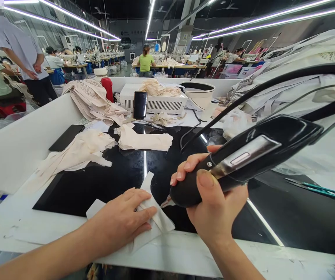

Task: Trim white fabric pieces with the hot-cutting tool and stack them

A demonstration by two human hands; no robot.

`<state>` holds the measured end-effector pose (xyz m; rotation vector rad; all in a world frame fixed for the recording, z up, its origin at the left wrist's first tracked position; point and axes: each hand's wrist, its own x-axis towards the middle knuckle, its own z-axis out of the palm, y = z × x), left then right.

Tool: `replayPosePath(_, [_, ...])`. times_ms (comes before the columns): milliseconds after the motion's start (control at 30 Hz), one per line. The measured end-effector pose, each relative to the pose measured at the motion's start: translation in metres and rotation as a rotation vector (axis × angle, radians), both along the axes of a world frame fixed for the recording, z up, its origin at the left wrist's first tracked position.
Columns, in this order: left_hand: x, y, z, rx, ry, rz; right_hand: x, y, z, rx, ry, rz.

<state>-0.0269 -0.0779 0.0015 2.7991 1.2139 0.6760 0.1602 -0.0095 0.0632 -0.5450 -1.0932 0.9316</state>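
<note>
My left hand (126,214) lies palm down on white fabric pieces (158,217) at the front edge of the black board, its fingers apart and pressing the cloth. A narrow end of the fabric sticks up past the fingertips. My right hand (214,198) is wrapped around a black corded hand tool (243,155) with a silver panel and a button. The thumb rests beside the panel. The tool is held tilted above the board, its rounded end towards the fabric; its working tip cannot be made out.
Cream fabric stacks (145,140) lie on the black board (97,186). Scissors with teal handles (325,190) are at right. Behind stand a phone (140,105), a vented white box (167,103) and a round bin (199,91). A black cable (228,109) arches across the right. Other people work farther back.
</note>
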Motion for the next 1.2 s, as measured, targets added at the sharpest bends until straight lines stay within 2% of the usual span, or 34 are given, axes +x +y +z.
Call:
replayPosePath(400, [0.001, -0.001, 0.0, -0.03, -0.006, 0.022, -0.003, 0.003, -0.003, -0.024, -0.024, 0.017])
replayPosePath(767, [0.006, -0.001, 0.006, -0.015, -0.023, 0.033, -0.01, 0.012, -0.006, 0.0, -0.03, 0.026])
replayPosePath(967, [0.01, -0.004, 0.009, -0.002, 0.031, 0.041, -0.011, 0.012, -0.005, -0.001, -0.011, 0.03])
replayPosePath(1100, [0.005, 0.012, 0.014, 0.051, 0.021, 0.009, -0.012, 0.011, -0.005, -0.005, -0.001, 0.031])
replayPosePath(1200, [-0.004, 0.036, 0.018, 0.063, -0.001, -0.133, -0.012, 0.01, -0.005, -0.011, 0.008, 0.043])
